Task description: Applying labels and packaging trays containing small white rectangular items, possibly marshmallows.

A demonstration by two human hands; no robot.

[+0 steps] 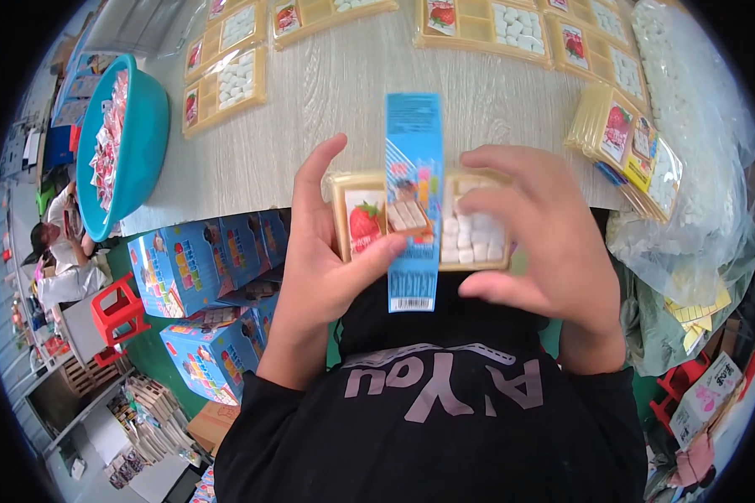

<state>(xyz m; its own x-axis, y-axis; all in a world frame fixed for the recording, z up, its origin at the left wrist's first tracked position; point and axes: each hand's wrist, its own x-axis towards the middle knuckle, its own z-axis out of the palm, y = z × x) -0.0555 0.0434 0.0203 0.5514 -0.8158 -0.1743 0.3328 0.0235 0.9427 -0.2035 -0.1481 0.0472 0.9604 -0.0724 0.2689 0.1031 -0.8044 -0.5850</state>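
Just off the table's near edge, my left hand [323,243] grips a cream plastic tray [337,179] by its left end. Its thumb presses on a blue printed card strip [413,251] laid crosswise over the tray's middle, longer than the tray is deep. A strawberry-printed packet [365,222] fills the left compartment. White marshmallow-like pieces [476,241] lie in the right one. My right hand [537,226] hovers at the tray's right end, fingers curved and spread, with nothing held; whether a fingertip touches the tray I cannot tell.
A teal basin [147,159] of small packets stands at the table's left edge. Filled trays [226,88] line the far side. Stacked packs [621,142] sit at the right, beside a large clear bag [688,151] of white pieces. Blue boxes [176,268] stand below left.
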